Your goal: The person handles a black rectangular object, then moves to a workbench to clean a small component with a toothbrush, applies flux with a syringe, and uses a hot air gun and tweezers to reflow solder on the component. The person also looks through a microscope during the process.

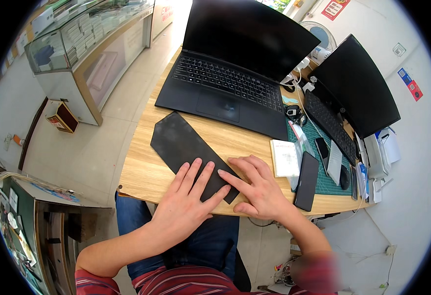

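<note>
Resting on a flat black clipped-corner panel on the wooden desk, just in front of the black laptop, the left hand in the head view has fingers spread, presumably keeping the panel flat; the right hand, fingers parted, lays its index finger there, perhaps steadying it. The panel's tapering end points toward the laptop's near-left corner, its long axis slanting from there nearer and rightward

The black flat piece is long and matte, with pale, cloudy marks on its surface. Its far left end has slanted corners — not a simple square. It lies flat and diagonal on the wooden table — its right end close to the near edge.
</note>
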The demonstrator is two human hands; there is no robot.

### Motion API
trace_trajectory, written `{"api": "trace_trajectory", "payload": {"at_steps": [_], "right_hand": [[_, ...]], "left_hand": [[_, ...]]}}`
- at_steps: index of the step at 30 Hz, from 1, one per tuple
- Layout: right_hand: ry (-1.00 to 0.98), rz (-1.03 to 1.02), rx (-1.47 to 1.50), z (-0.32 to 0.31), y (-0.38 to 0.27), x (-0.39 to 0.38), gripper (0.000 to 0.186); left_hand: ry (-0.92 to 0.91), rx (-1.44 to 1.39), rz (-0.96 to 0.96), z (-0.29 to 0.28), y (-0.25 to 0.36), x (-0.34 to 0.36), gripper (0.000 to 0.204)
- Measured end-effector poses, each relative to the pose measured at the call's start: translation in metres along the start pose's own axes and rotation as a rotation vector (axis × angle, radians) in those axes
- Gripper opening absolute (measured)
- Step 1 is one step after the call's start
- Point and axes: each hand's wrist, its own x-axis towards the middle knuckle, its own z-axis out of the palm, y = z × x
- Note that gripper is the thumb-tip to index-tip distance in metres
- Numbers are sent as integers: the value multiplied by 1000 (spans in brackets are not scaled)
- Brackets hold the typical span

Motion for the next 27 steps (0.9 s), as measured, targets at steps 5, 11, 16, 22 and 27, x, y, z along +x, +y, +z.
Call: {"api": "trace_trajectory", "payload": {"at_steps": [5, 11, 16, 22, 27], "right_hand": [[44, 16, 20, 1, 1, -3, 78], [39, 14, -9, 7, 2, -4, 79], [23, 13, -7, 7, 2, -4, 78], [14, 14, -20, 1, -2, -2, 76], [-6, -17, -14, 1, 1, -1, 75]], "left_hand": [[7, -24, -6, 0, 0, -1, 80], [3, -18, -5, 0, 0, -1, 82], [1, -14, -7, 0, 0, -1, 82], [9, -15, 0, 1, -1, -1, 82], [16, -4, -1, 2, -1, -1, 82]]}}
